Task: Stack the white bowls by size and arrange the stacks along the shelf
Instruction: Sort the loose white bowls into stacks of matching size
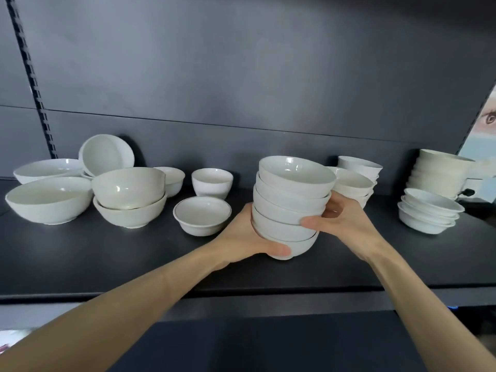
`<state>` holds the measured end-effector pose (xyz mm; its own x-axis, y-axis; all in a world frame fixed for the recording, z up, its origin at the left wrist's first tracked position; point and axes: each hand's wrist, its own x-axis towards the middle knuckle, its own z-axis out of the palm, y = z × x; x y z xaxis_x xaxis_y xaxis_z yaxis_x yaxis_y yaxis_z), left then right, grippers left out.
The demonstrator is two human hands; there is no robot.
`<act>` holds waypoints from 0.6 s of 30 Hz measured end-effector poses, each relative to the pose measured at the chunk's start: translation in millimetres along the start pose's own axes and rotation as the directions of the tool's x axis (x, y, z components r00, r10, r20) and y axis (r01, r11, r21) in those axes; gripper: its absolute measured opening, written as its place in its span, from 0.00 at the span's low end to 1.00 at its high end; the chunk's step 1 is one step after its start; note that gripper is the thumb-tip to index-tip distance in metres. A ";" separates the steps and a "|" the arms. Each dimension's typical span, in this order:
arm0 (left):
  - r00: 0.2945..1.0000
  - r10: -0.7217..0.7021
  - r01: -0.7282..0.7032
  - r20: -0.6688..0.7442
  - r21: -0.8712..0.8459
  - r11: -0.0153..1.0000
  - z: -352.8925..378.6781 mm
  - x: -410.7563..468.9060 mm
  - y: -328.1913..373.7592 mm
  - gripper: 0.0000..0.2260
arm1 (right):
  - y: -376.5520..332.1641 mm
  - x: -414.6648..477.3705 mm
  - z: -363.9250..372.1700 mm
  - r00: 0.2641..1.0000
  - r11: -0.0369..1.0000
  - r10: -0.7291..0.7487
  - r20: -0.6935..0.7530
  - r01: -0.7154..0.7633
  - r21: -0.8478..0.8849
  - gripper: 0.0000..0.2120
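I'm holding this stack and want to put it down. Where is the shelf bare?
Bare shelf lies between the held stack and the shallow-bowl stack at right, and along the whole front edge. The left end, around the loose large bowls, is crowded.

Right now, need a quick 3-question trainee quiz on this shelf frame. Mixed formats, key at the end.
1. True or false: the left hand and the right hand both grip the bowl stack.
2. Multiple choice: the tipped bowl, lying on its side, is A) left of the bowl stack, B) right of it, C) on top of it.
3. Fill in: the shallow dish stack stands to the ___ of the bowl stack.

Key: 1 true; 2 A; 3 right.
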<state>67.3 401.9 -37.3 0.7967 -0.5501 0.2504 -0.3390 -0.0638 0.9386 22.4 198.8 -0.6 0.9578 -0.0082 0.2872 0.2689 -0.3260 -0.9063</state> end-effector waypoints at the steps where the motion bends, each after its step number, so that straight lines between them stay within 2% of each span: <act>1: 1.000 0.005 -0.005 0.013 0.005 1.000 1.5 5.3 -2.2 0.31 | 3.4 3.1 -3.1 1.000 1.000 -0.001 0.005 0.001 0.001 0.25; 4: 0.999 0.022 -0.022 0.040 0.013 1.000 4.0 19.1 -7.5 0.36 | 14.2 12.7 -10.9 1.000 1.000 -0.010 0.011 0.009 0.014 0.28; 11: 1.000 0.022 -0.022 0.015 0.023 0.999 5.2 35.3 -9.8 0.37 | 27.6 36.8 -18.9 0.996 0.999 -0.032 0.079 0.028 0.046 0.28; 18: 0.993 -0.048 0.056 -0.106 0.070 0.996 1.5 36.6 -20.1 0.43 | 33.8 55.2 -18.2 0.988 0.996 -0.037 0.150 0.024 0.087 0.27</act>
<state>102.5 381.8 -47.4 0.8607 -0.4548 0.2286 -0.3280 -0.1521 0.9323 82.6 170.1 -9.7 0.9515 0.1459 0.2710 0.3000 -0.2431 -0.9224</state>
